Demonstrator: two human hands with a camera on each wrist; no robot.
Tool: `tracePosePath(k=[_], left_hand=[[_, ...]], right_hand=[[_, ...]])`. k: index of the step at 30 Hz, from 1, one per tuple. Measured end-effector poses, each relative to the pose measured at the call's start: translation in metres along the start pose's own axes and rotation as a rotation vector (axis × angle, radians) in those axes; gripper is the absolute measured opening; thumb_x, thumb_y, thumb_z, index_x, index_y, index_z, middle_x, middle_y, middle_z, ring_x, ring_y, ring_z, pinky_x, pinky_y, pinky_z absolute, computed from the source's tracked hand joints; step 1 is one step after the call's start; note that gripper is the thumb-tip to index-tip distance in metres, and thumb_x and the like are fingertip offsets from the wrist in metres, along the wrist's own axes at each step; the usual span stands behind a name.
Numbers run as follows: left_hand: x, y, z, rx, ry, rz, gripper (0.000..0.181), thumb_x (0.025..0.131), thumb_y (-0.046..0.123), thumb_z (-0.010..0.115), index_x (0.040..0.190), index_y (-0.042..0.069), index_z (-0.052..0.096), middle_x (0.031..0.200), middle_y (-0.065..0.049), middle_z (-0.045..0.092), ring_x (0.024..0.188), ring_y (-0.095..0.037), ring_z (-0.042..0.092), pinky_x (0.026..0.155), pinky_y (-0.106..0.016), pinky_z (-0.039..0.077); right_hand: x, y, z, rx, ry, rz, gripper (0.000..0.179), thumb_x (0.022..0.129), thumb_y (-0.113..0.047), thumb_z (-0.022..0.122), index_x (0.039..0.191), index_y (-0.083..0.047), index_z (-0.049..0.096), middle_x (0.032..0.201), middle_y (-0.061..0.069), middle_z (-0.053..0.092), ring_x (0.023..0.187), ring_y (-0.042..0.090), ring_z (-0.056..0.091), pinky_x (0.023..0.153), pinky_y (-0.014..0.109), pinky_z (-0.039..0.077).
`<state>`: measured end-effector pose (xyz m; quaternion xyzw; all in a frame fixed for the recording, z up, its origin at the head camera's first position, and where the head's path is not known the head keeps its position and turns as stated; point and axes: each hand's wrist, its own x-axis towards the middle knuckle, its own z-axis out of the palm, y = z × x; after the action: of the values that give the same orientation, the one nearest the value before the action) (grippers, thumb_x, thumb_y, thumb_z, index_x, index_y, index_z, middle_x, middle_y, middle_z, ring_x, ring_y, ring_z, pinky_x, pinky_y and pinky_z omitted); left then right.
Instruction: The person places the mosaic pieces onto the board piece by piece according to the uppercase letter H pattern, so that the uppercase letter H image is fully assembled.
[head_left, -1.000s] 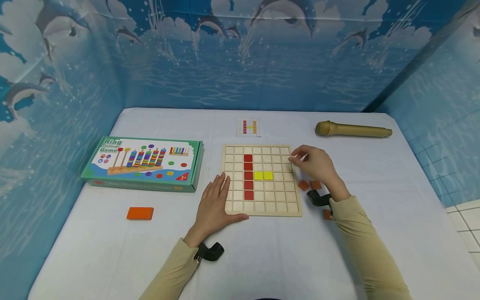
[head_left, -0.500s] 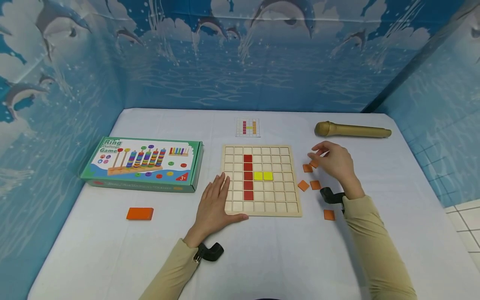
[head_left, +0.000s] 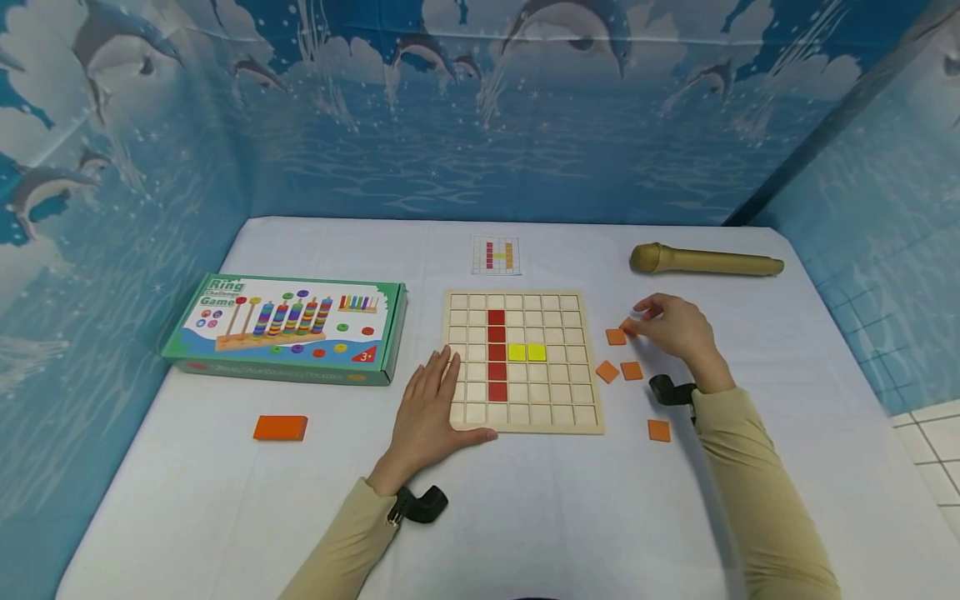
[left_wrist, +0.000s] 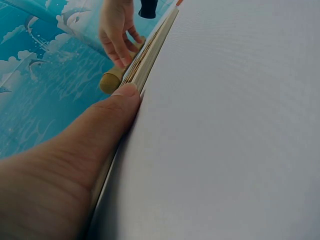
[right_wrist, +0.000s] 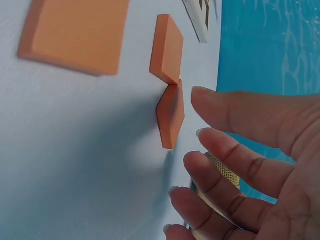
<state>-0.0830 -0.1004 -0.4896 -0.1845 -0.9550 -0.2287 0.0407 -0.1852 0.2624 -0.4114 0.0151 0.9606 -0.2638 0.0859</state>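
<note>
My left hand (head_left: 423,417) lies along the left and front edges of a wooden grid board (head_left: 547,414), fingers straight and thumb stretched out. In the left wrist view the thumb (left_wrist: 107,122) presses the board's edge. A column of red square tiles (head_left: 497,352) and two yellow tiles (head_left: 527,352) sit in the grid. To the right, my right hand (head_left: 675,329) hovers over an orange tile (right_wrist: 171,117), its fingertips right by it and thumb and forefinger apart. That tile meets another orange tile (right_wrist: 167,50) at a corner. Several more orange tiles (head_left: 632,370) lie nearby.
A small card (head_left: 496,255) with a coloured grid pattern lies behind the board. A gold microphone (head_left: 707,259) is at the back right. The left side holds a green Ring Game box (head_left: 285,325) and an orange block (head_left: 280,427). Patterned blue curtains surround the white table.
My right hand has moved from the board's upper right corner rightward to the orange tiles, then its fingers dropped slightly toward one tile. The left hand has stayed still.
</note>
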Motion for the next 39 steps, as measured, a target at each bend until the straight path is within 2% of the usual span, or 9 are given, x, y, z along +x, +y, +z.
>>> tracePosePath(k=[5,11,18,22,25,31,36,39], left_hand=[[0.000,0.000,0.000,0.003,-0.002,-0.002,0.115,0.069,0.069,0.068,0.150,0.004,0.021,0.156,-0.011,0.016,0.143,-0.024,0.006,0.113,-0.040,0.008],[0.000,0.000,0.000,0.007,0.002,0.003,0.115,0.068,0.069,0.068,0.150,0.003,0.022,0.155,-0.012,0.017,0.143,-0.025,0.007,0.113,-0.040,0.009],[0.000,0.000,-0.001,0.004,-0.002,-0.004,0.115,0.068,0.069,0.068,0.150,0.003,0.022,0.156,-0.011,0.017,0.143,-0.024,0.006,0.113,-0.040,0.009],[0.001,0.000,-0.001,0.004,-0.004,-0.007,0.115,0.068,0.069,0.068,0.150,0.003,0.022,0.156,-0.011,0.016,0.143,-0.024,0.006,0.113,-0.040,0.008],[0.000,0.000,-0.001,0.004,-0.004,-0.006,0.115,0.068,0.070,0.068,0.150,0.003,0.022,0.156,-0.011,0.016,0.143,-0.024,0.007,0.113,-0.040,0.008],[0.000,0.000,-0.001,0.009,-0.008,-0.010,0.115,0.069,0.070,0.067,0.151,0.004,0.021,0.156,-0.011,0.016,0.143,-0.024,0.007,0.113,-0.040,0.008],[0.001,0.000,-0.001,0.009,-0.005,-0.006,0.114,0.069,0.070,0.067,0.150,0.004,0.022,0.156,-0.011,0.017,0.143,-0.024,0.007,0.113,-0.040,0.009],[0.001,0.000,-0.001,0.008,-0.003,-0.005,0.114,0.069,0.070,0.067,0.150,0.003,0.022,0.155,-0.011,0.017,0.143,-0.024,0.007,0.113,-0.040,0.009]], right_hand=[[0.002,0.002,0.000,-0.023,-0.049,0.016,0.041,0.087,-0.029,0.067,0.111,0.003,0.059,0.105,0.022,0.057,0.088,0.035,0.052,0.069,0.043,0.042],[0.005,0.003,0.001,-0.032,-0.071,0.022,0.037,0.087,-0.026,0.066,0.106,0.005,0.059,0.102,0.022,0.058,0.085,0.033,0.051,0.066,0.041,0.042],[0.009,0.004,0.004,0.003,-0.071,0.017,0.032,0.084,-0.019,0.069,0.103,0.002,0.054,0.100,0.022,0.056,0.084,0.033,0.050,0.068,0.041,0.041],[0.009,0.004,0.004,0.043,-0.063,0.025,0.032,0.085,-0.020,0.069,0.103,0.001,0.052,0.100,0.021,0.055,0.083,0.033,0.048,0.065,0.038,0.040],[0.008,0.005,0.005,0.082,-0.028,0.023,0.031,0.087,-0.023,0.069,0.102,0.000,0.053,0.097,0.019,0.055,0.081,0.031,0.048,0.063,0.036,0.039],[0.006,-0.001,0.010,0.215,0.030,-0.070,0.029,0.088,-0.024,0.069,0.099,0.000,0.056,0.090,0.014,0.056,0.077,0.025,0.050,0.061,0.034,0.041],[0.010,-0.017,0.017,0.294,0.002,-0.135,0.028,0.086,-0.026,0.072,0.097,-0.002,0.061,0.089,0.012,0.059,0.072,0.024,0.052,0.056,0.031,0.043],[0.013,-0.028,0.023,0.304,-0.026,-0.160,0.025,0.086,-0.024,0.072,0.097,-0.003,0.065,0.088,0.011,0.061,0.070,0.025,0.053,0.054,0.030,0.043]])
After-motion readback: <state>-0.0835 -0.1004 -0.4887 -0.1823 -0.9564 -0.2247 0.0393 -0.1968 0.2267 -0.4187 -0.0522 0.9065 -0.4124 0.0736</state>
